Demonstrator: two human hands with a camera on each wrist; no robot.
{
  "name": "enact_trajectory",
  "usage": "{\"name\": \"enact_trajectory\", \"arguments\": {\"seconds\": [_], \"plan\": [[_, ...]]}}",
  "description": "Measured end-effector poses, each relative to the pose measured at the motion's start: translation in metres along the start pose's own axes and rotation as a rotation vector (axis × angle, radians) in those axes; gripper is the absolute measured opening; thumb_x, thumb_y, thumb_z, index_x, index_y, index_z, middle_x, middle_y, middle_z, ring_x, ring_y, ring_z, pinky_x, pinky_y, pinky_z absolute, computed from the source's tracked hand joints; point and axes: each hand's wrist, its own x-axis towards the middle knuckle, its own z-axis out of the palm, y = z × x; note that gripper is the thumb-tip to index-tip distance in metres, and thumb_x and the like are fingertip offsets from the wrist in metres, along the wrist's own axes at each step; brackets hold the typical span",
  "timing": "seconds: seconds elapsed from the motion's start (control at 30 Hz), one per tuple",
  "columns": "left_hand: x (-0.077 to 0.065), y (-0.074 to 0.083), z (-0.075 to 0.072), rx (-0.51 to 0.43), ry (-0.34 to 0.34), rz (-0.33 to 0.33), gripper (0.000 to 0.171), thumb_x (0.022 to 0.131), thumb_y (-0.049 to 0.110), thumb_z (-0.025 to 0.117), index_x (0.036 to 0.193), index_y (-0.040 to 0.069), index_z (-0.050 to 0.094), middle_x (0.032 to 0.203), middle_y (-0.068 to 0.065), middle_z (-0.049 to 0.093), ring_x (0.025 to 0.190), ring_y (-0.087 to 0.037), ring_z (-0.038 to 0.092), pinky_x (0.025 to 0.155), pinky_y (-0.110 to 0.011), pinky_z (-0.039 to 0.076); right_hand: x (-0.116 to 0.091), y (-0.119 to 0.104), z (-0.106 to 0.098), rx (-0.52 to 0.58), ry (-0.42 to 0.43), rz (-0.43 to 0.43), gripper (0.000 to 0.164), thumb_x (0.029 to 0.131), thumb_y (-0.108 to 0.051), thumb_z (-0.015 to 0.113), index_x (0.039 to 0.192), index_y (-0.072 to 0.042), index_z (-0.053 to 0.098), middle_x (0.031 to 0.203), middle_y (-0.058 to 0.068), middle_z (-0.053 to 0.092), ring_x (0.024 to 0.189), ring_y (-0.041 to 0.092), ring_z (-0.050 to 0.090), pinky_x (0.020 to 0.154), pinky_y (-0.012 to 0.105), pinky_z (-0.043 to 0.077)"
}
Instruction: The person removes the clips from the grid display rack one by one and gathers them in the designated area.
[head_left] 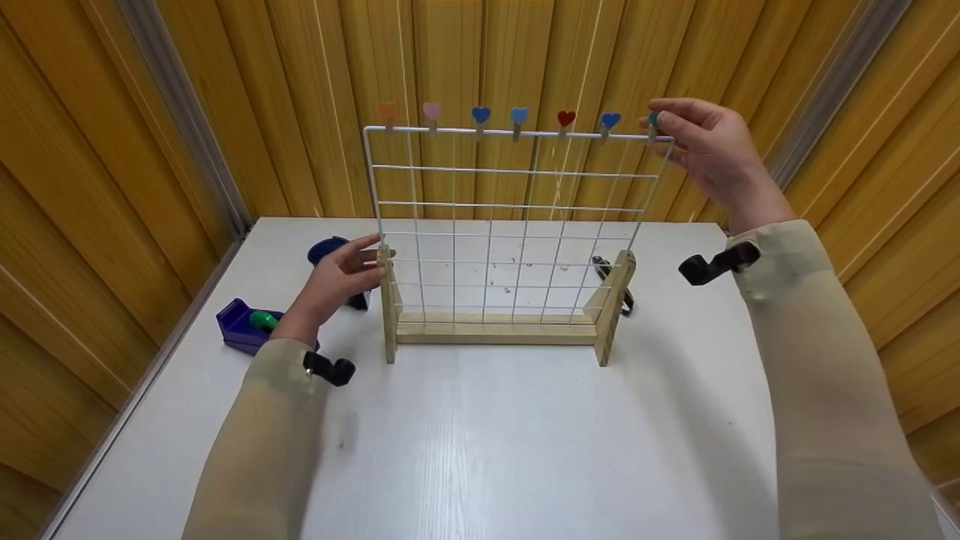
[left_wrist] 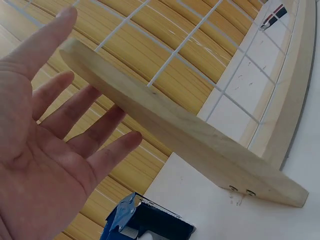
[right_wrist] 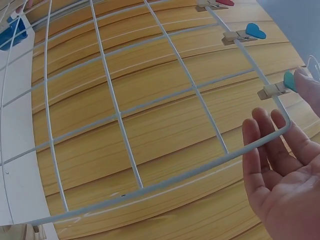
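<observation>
A white wire grid (head_left: 454,130) stands upright in a wooden stand (head_left: 495,334). Several heart-topped clothespins line its top wire, among them orange, pink, blue and red ones. At the right end my right hand (head_left: 716,150) pinches the clothespin with the green heart (right_wrist: 288,81), thumb against the heart; its wooden jaws sit over the wire. The other fingers of that hand spread behind the grid's corner. My left hand (head_left: 337,277) is at the stand's left post (left_wrist: 150,107), fingers extended along its far side and thumb near its top end.
A purple tape dispenser (head_left: 238,341) with a green part is on the white table (head_left: 487,450) at the left. Behind my left hand is a blue object (head_left: 324,250), and a slim black object (head_left: 628,303) lies behind the right post. Slatted wooden walls (head_left: 285,90) enclose the table.
</observation>
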Motion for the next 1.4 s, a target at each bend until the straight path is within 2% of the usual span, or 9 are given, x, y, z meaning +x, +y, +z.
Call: {"name": "enact_trajectory", "arguments": {"seconds": [0.17,0.37,0.7,0.9,1.17,1.4], "plan": [[0.002,0.002,0.003,0.027,0.023,0.011,0.060,0.095,0.033,0.076,0.149,0.027,0.052,0.147,-0.003,0.062,0.136,-0.023,0.057,0.110,-0.036,0.053,0.003,-0.001,0.003,0.036,0.030,-0.015,0.027,0.090,-0.013,0.080,0.111,0.003,0.074,0.097,0.006,0.075,0.086,0.015,0.068,0.074,0.021,0.057],[0.002,0.001,0.003,0.008,0.035,0.023,0.056,0.094,0.033,0.076,0.146,0.024,0.055,0.144,-0.005,0.064,0.132,-0.022,0.060,0.102,-0.028,0.057,0.003,-0.002,0.004,0.064,-0.007,-0.040,0.020,0.091,-0.008,0.078,0.103,0.007,0.074,0.087,0.008,0.075,0.075,0.016,0.066,0.069,0.022,0.056],[0.002,-0.001,0.002,-0.005,0.033,0.024,0.057,0.093,0.037,0.077,0.144,0.025,0.057,0.143,-0.004,0.064,0.130,-0.020,0.062,0.102,-0.029,0.057,0.003,-0.002,0.007,0.024,-0.001,-0.094,0.013,0.092,-0.004,0.075,0.099,0.007,0.075,0.084,0.006,0.075,0.074,0.016,0.063,0.068,0.022,0.054],[0.003,-0.002,0.001,-0.004,0.027,0.032,0.055,0.093,0.037,0.077,0.143,0.025,0.057,0.143,-0.004,0.064,0.130,-0.020,0.062,0.102,-0.029,0.057,0.001,-0.001,0.010,-0.001,0.043,-0.150,0.012,0.091,-0.003,0.076,0.096,0.007,0.076,0.083,0.005,0.076,0.075,0.014,0.066,0.070,0.020,0.057],[0.005,-0.004,0.002,-0.009,0.029,0.031,0.054,0.093,0.036,0.077,0.143,0.026,0.057,0.143,-0.004,0.064,0.131,-0.021,0.062,0.103,-0.030,0.057,0.001,0.001,0.013,-0.030,0.106,-0.200,0.011,0.090,-0.005,0.077,0.094,0.006,0.077,0.080,0.004,0.076,0.073,0.013,0.065,0.067,0.019,0.054],[0.006,-0.005,0.002,-0.001,0.027,0.034,0.055,0.092,0.040,0.078,0.142,0.027,0.058,0.141,-0.002,0.065,0.129,-0.020,0.062,0.103,-0.031,0.057,0.000,-0.004,0.013,0.005,0.167,-0.208,0.010,0.091,-0.004,0.077,0.095,0.005,0.077,0.082,0.005,0.076,0.076,0.014,0.066,0.070,0.020,0.052]]}}
